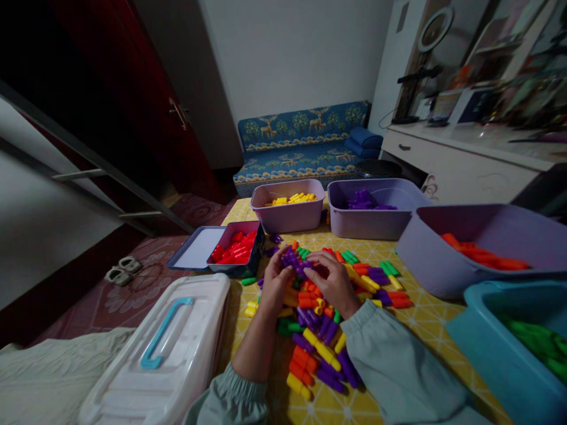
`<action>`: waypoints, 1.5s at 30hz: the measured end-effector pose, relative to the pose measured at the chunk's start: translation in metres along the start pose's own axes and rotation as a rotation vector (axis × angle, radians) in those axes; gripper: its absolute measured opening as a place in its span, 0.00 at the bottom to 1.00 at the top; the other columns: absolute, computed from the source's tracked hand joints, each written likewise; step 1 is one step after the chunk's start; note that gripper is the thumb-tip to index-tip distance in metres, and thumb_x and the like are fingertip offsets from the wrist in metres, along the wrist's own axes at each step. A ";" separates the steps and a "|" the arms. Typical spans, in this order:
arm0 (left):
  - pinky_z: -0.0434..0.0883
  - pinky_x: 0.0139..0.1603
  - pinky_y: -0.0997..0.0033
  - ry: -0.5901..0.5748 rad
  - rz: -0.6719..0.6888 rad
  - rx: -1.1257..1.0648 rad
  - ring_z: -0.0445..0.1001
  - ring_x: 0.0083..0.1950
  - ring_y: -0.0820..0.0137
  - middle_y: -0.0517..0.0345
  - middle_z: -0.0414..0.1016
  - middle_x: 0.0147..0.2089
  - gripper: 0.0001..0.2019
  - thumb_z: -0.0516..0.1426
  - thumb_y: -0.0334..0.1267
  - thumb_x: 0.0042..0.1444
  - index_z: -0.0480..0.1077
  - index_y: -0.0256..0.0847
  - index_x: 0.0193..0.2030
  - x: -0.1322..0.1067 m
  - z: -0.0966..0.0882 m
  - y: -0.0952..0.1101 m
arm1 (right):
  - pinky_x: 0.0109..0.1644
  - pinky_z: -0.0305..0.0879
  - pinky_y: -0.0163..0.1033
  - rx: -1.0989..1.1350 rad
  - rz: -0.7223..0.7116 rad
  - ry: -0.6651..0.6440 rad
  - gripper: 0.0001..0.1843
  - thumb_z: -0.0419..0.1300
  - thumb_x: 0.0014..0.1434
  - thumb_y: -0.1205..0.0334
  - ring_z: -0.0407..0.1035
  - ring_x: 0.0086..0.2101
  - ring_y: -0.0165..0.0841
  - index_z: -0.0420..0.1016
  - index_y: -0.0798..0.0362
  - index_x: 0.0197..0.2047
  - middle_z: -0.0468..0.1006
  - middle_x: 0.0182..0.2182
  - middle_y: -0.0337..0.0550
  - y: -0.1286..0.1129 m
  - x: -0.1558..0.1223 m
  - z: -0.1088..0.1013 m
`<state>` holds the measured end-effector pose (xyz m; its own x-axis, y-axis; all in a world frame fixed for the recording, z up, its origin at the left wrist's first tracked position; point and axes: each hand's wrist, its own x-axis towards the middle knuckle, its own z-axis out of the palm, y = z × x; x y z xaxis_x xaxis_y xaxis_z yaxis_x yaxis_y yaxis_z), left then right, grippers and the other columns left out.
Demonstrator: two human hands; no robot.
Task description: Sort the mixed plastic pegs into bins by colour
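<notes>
Pinching purple pegs (pixel 294 260) between left hand (pixel 273 282) and right hand (pixel 333 284), fingers of both curled onto them, atop the mixed pile (pixel 319 348) on the yellow table (pixel 425 319); lying crosswise, just ahead of both palms, neither nearer.

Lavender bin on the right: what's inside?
Orange pieces lie along the far side of the lavender bin. Its near wall covers the rest of the floor, so anything lying there cannot be seen.

3 lavender bins (pixel 287 221) (pixel 372 225) (pixel 438 265), 1 teal bin (pixel 487 348), 1 case (pixel 199 336), 2 hands (pixel 274 284) (pixel 335 284)
</notes>
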<state>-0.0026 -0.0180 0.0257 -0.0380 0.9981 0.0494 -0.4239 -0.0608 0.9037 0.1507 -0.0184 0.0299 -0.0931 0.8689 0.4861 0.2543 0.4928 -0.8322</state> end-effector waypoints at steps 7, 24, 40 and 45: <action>0.63 0.64 0.59 -0.112 0.101 0.144 0.69 0.62 0.57 0.47 0.71 0.61 0.30 0.66 0.39 0.50 0.67 0.43 0.60 -0.001 0.001 0.000 | 0.52 0.69 0.46 -0.032 -0.061 -0.085 0.08 0.63 0.57 0.61 0.72 0.46 0.38 0.80 0.48 0.41 0.77 0.44 0.46 -0.001 -0.001 0.001; 0.70 0.56 0.64 -0.143 0.069 0.162 0.74 0.55 0.59 0.48 0.77 0.54 0.27 0.67 0.44 0.49 0.70 0.42 0.56 -0.005 0.008 0.004 | 0.47 0.71 0.44 0.009 -0.013 0.064 0.08 0.63 0.58 0.58 0.72 0.42 0.38 0.78 0.50 0.41 0.77 0.40 0.47 0.004 -0.001 0.001; 0.74 0.44 0.70 -0.129 0.090 0.115 0.77 0.42 0.68 0.53 0.77 0.44 0.18 0.68 0.41 0.47 0.71 0.40 0.43 -0.002 0.007 -0.002 | 0.43 0.69 0.42 -0.092 -0.060 0.184 0.06 0.62 0.58 0.61 0.70 0.39 0.36 0.77 0.52 0.39 0.75 0.36 0.44 0.002 0.001 0.000; 0.74 0.42 0.71 -0.115 0.063 0.109 0.76 0.41 0.70 0.54 0.76 0.44 0.18 0.68 0.40 0.47 0.71 0.39 0.43 -0.006 0.012 0.006 | 0.42 0.70 0.42 -0.103 -0.008 0.183 0.06 0.61 0.58 0.60 0.71 0.37 0.36 0.76 0.52 0.38 0.76 0.36 0.45 0.004 0.001 0.001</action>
<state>0.0059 -0.0238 0.0355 0.0455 0.9877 0.1499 -0.3234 -0.1274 0.9376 0.1507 -0.0152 0.0271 0.0790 0.8374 0.5408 0.3526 0.4840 -0.8009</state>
